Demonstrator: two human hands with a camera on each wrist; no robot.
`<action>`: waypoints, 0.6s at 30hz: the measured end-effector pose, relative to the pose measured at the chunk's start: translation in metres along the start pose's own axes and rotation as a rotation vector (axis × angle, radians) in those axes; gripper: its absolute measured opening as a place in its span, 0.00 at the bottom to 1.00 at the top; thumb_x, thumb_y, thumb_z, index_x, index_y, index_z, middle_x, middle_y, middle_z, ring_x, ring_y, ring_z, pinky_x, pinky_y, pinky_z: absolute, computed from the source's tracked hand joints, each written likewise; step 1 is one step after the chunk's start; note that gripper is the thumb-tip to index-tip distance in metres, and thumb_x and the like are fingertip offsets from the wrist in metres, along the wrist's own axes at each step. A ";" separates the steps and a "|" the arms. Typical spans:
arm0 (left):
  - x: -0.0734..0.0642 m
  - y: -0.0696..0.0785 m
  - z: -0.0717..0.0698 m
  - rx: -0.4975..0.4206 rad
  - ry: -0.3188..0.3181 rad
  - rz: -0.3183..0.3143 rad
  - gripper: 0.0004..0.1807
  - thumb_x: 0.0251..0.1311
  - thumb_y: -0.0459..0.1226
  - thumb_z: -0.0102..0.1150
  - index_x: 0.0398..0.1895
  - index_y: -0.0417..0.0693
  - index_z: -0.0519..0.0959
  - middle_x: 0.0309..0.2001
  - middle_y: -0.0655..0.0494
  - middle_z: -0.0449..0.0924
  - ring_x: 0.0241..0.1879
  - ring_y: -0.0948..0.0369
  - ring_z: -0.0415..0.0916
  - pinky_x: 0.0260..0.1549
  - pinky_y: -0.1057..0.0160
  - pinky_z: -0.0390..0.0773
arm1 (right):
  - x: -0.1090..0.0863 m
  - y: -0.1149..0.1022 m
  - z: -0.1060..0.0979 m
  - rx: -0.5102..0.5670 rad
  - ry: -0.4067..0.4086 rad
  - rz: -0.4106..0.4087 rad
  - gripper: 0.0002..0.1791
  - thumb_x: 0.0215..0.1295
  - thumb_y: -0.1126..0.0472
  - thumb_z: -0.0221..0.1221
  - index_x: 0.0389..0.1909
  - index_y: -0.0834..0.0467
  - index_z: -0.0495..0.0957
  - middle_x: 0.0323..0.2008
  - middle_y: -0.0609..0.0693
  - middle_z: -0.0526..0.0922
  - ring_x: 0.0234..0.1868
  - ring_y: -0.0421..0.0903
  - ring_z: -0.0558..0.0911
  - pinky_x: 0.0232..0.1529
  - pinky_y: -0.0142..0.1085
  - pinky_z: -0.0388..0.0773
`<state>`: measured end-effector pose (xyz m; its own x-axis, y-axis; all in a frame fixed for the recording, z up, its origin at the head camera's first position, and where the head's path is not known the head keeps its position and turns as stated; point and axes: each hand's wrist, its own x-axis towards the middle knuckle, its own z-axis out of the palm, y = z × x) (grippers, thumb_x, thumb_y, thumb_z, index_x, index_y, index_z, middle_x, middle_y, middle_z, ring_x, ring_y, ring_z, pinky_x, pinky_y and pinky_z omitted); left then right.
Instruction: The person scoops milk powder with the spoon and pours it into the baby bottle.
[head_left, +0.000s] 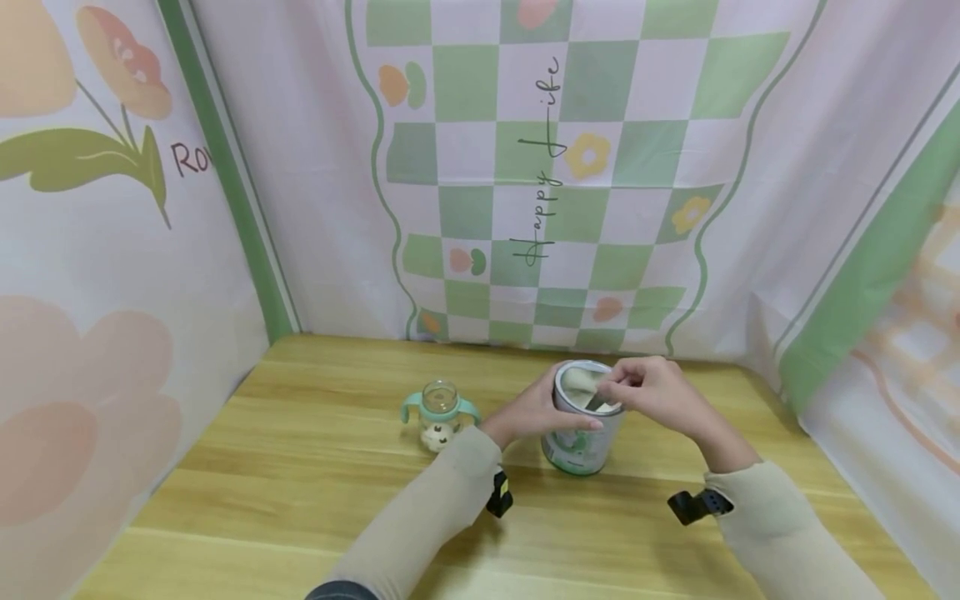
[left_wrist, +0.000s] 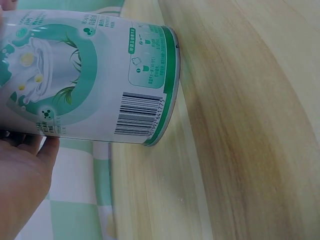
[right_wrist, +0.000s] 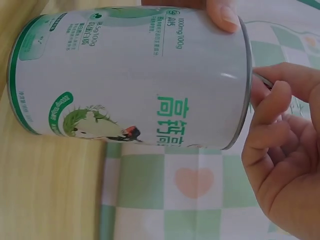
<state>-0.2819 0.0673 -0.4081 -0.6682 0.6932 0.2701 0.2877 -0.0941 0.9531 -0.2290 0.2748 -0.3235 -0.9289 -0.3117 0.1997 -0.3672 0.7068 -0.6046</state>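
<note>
A white and green milk powder can [head_left: 577,446] stands lidless on the wooden table, pale powder [head_left: 576,380] showing inside its rim. My left hand [head_left: 538,408] grips the can's upper side, thumb across the front; in the left wrist view the fingers wrap behind the printed wall. At the mouth of the can, my right hand [head_left: 660,396] pinches the thin metal handle of what looks like a spoon [right_wrist: 263,80] between thumb and forefinger. The handle slants down into the can, and its lower end is hidden there.
A clear baby bottle [head_left: 438,421] with mint-green handles stands left of the can, close by my left forearm, and holds something pale at the bottom. Behind the wooden table [head_left: 300,433] hangs a green checked cloth [head_left: 525,208]. Printed cloths also flank both sides.
</note>
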 end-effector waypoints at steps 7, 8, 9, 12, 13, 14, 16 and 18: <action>0.001 -0.002 -0.002 0.004 0.001 -0.027 0.39 0.60 0.37 0.72 0.71 0.61 0.61 0.60 0.60 0.73 0.57 0.60 0.75 0.54 0.63 0.76 | 0.000 0.010 -0.001 0.058 0.075 0.087 0.16 0.71 0.50 0.62 0.35 0.60 0.84 0.28 0.52 0.86 0.29 0.49 0.82 0.28 0.35 0.78; 0.001 -0.002 -0.002 0.002 -0.003 -0.029 0.40 0.60 0.37 0.72 0.71 0.62 0.61 0.60 0.61 0.73 0.57 0.61 0.75 0.54 0.63 0.76 | 0.000 0.011 0.000 0.061 0.090 0.101 0.17 0.71 0.49 0.62 0.35 0.60 0.84 0.28 0.52 0.86 0.29 0.48 0.82 0.28 0.35 0.77; 0.001 -0.002 -0.002 0.000 -0.003 -0.030 0.40 0.60 0.37 0.72 0.71 0.63 0.61 0.60 0.62 0.73 0.57 0.63 0.74 0.54 0.63 0.75 | 0.001 0.012 0.000 0.059 0.106 0.111 0.17 0.71 0.48 0.62 0.35 0.59 0.84 0.28 0.52 0.85 0.28 0.48 0.81 0.27 0.35 0.76; 0.001 -0.002 -0.002 0.002 -0.002 -0.031 0.40 0.59 0.38 0.72 0.71 0.63 0.61 0.60 0.64 0.72 0.57 0.65 0.74 0.55 0.63 0.75 | 0.001 0.015 -0.001 0.053 0.148 0.137 0.19 0.71 0.45 0.61 0.35 0.58 0.84 0.26 0.51 0.84 0.28 0.46 0.80 0.26 0.35 0.73; 0.001 -0.003 -0.002 0.003 -0.001 -0.033 0.40 0.59 0.38 0.72 0.71 0.63 0.61 0.60 0.64 0.72 0.57 0.65 0.74 0.55 0.63 0.74 | 0.001 0.016 -0.001 0.056 0.157 0.141 0.19 0.71 0.45 0.61 0.35 0.59 0.84 0.26 0.51 0.84 0.28 0.46 0.80 0.26 0.35 0.73; 0.001 -0.003 -0.002 0.003 -0.002 -0.034 0.40 0.59 0.37 0.72 0.71 0.63 0.61 0.60 0.64 0.73 0.57 0.65 0.74 0.55 0.63 0.74 | 0.000 0.016 -0.001 0.064 0.166 0.144 0.20 0.71 0.44 0.61 0.36 0.59 0.84 0.27 0.51 0.84 0.28 0.45 0.80 0.26 0.35 0.73; 0.001 -0.003 -0.002 0.006 0.001 -0.037 0.40 0.59 0.37 0.72 0.71 0.63 0.61 0.60 0.64 0.72 0.57 0.65 0.74 0.55 0.64 0.74 | -0.001 0.017 -0.002 0.089 0.181 0.152 0.21 0.71 0.44 0.60 0.37 0.61 0.84 0.27 0.52 0.85 0.28 0.45 0.80 0.26 0.35 0.74; 0.001 -0.004 -0.002 0.008 0.007 -0.044 0.41 0.59 0.37 0.72 0.71 0.63 0.60 0.60 0.65 0.72 0.57 0.65 0.73 0.56 0.64 0.74 | -0.001 0.018 -0.002 0.128 0.193 0.159 0.23 0.71 0.44 0.60 0.38 0.63 0.83 0.28 0.52 0.85 0.28 0.44 0.80 0.26 0.34 0.73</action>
<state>-0.2851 0.0671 -0.4113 -0.6851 0.6914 0.2292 0.2635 -0.0581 0.9629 -0.2344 0.2892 -0.3330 -0.9708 -0.0677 0.2301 -0.2183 0.6471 -0.7305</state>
